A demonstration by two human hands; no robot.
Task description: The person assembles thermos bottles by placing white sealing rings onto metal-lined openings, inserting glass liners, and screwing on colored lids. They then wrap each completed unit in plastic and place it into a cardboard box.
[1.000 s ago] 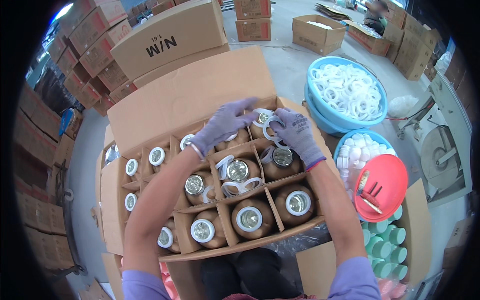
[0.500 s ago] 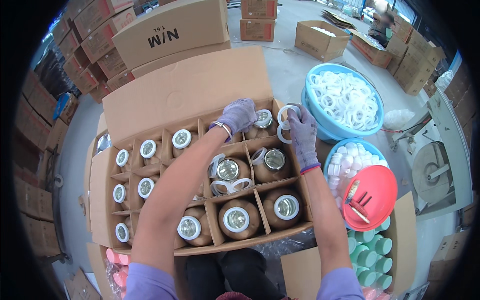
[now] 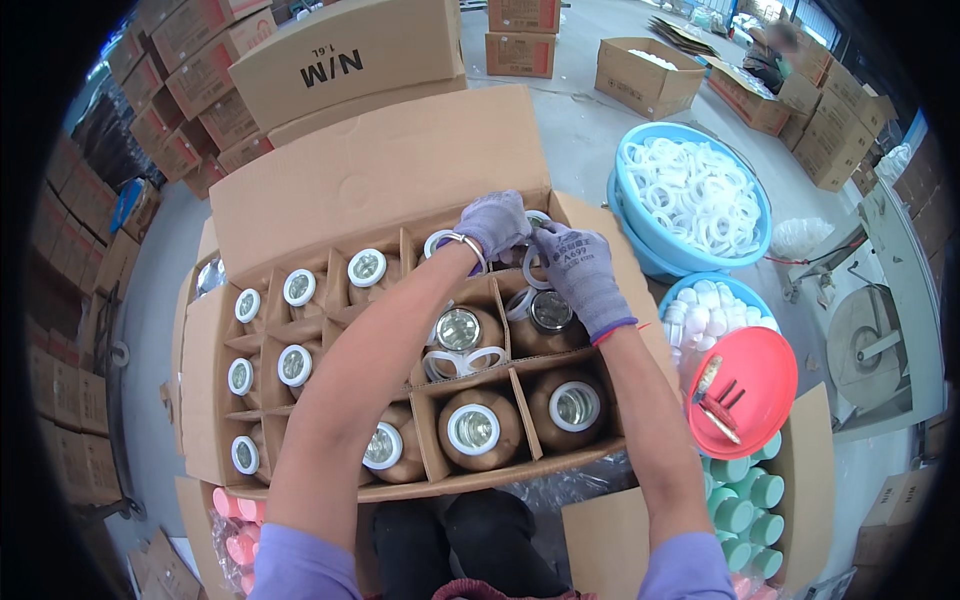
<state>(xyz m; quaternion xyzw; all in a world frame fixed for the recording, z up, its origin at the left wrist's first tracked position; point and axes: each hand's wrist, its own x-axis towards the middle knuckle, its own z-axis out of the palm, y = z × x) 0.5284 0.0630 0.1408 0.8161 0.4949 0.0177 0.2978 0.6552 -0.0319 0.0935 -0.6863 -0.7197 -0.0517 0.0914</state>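
A divided cardboard box (image 3: 395, 490) holds brown-bodied glass bottles, many with a white ring around the mouth. My gloved left hand (image 3: 496, 222) is curled at the mouth of the bottle in the far right compartment, its fingertips largely hidden. My gloved right hand (image 3: 582, 268) meets it there, closed, with a white plastic ring (image 3: 534, 268) hanging from its fingers. In the middle row, a bottle with a bare metal-coloured rim (image 3: 551, 311) stands below my right hand. Beside it is another bare-rimmed bottle (image 3: 458, 328) with loose white rings (image 3: 465, 362) lying against it.
At right stand a blue basin of white rings (image 3: 695, 200), a tub of white caps (image 3: 708, 310) and a red dish (image 3: 745, 390) holding small tools. Green cups (image 3: 735, 515) and pink cups (image 3: 240, 545) fill nearer boxes. Stacked cartons (image 3: 200, 80) rise far left; a person (image 3: 770, 55) is far right.
My right hand has moved left from the box's right edge to the far right bottle, bringing white rings with it. My left hand has shifted slightly right, onto that bottle's mouth.
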